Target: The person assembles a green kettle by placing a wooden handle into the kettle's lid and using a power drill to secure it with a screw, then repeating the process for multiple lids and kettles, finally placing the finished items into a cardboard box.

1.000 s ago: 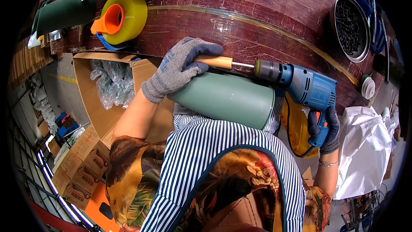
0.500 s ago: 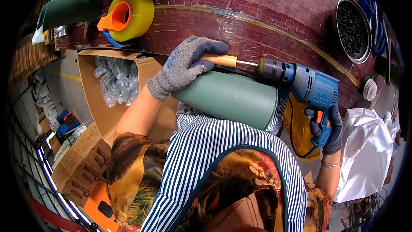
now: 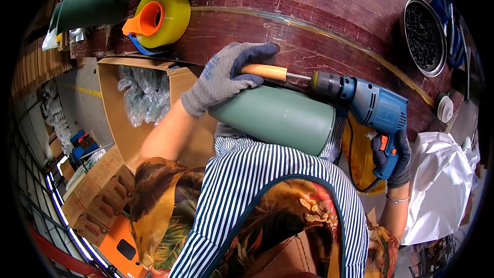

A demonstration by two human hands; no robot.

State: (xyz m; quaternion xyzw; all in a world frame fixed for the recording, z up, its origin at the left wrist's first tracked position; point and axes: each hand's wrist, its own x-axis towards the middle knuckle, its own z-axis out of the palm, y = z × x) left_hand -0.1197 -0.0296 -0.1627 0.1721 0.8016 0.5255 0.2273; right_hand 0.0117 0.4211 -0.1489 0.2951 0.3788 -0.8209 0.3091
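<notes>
by the near edge of the table (image 3: 303,0), the handle (image 3: 270,72) lies just beyond the tube (image 3: 278,117), gripped in the curled fingers of the left hand (image 3: 218,78), seemingly resting on the tube. the right hand (image 3: 401,163) is closed around the grip (image 3: 389,162) of the drill (image 3: 379,104), whose chuck (image 3: 325,83) meets the metal shaft (image 3: 298,76) of the handle. the handle looks light, stiff and smooth, best held around its wood; the drill is probably heavy, best taken by its grip.

Wooden handle (image 3: 265,71), metal shaft (image 3: 299,76), smooth cylinder (image 3: 278,117)
</notes>
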